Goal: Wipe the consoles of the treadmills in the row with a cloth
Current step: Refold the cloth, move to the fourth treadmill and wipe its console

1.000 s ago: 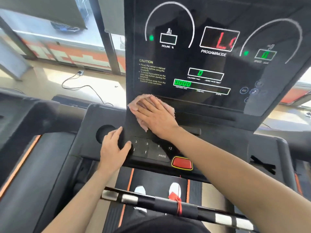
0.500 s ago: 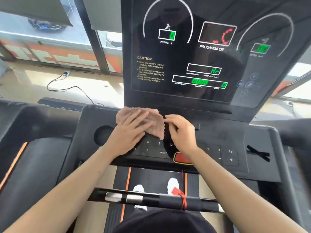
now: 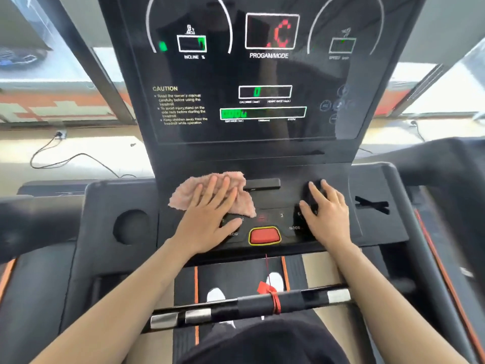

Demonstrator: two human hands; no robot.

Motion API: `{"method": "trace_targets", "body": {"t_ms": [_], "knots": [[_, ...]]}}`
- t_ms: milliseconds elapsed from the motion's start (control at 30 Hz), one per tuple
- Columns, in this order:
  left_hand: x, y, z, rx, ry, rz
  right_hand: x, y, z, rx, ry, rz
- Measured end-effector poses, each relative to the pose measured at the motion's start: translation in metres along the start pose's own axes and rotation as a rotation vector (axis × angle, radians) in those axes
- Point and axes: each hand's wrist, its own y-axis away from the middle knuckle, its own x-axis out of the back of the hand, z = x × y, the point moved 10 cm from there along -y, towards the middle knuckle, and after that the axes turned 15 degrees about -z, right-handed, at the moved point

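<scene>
Gym floor: treadmill console (image 3: 262, 74), handlebar (image 3: 249, 306), neighbouring treadmills beside big windows (image 3: 52, 74).

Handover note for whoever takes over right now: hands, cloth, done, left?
Left hand: flat, fingers straight, pressing the fluffy pink cloth onto the black treadmill console's keypad deck, up-left of the red stop button.
Right hand: empty, resting on the deck's right side.
Done: can't tell which areas are wiped.
Left: likely the rest of the deck, the upright display panel, then the rest of the row.

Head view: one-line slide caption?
Left hand presses a pink cloth flat on the treadmill console; right hand rests right of the red button.
</scene>
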Motion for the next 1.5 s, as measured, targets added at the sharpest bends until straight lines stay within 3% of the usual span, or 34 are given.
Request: {"method": "trace_targets", "body": {"t_ms": [300,533,700,833,967,1067,1133,1200,1333,1500], "knots": [[0.019,-0.060,0.095,-0.035,-0.021,-0.034,0.007,0.000,0.017,0.154,-0.045,-0.097],[0.015,-0.109,0.170,-0.172,-0.071,-0.072,0.029,0.002,0.043,0.163,-0.134,-0.043],[0.011,-0.134,0.225,-0.294,0.041,-0.107,0.042,0.010,0.071,0.160,-0.212,0.019],[0.014,-0.146,0.254,-0.432,0.147,-0.169,0.057,0.018,0.090,0.132,-0.269,0.177],[0.043,-0.122,0.247,-0.542,0.411,-0.018,0.059,0.023,0.093,0.146,-0.271,0.271],[0.056,-0.088,0.206,-0.430,0.447,0.228,0.051,0.022,0.056,0.369,-0.172,0.204],[0.058,-0.064,0.161,-0.254,0.423,0.374,0.035,0.017,0.029,0.560,-0.049,0.072],[0.056,-0.039,0.118,-0.086,0.403,0.427,0.018,0.006,0.019,0.621,0.066,-0.065],[0.034,-0.012,0.072,0.068,0.286,0.311,0.005,-0.012,0.033,0.542,0.247,-0.139],[0.016,-0.005,0.069,0.080,0.208,0.235,-0.001,-0.005,0.073,0.279,0.149,-0.171]]}}
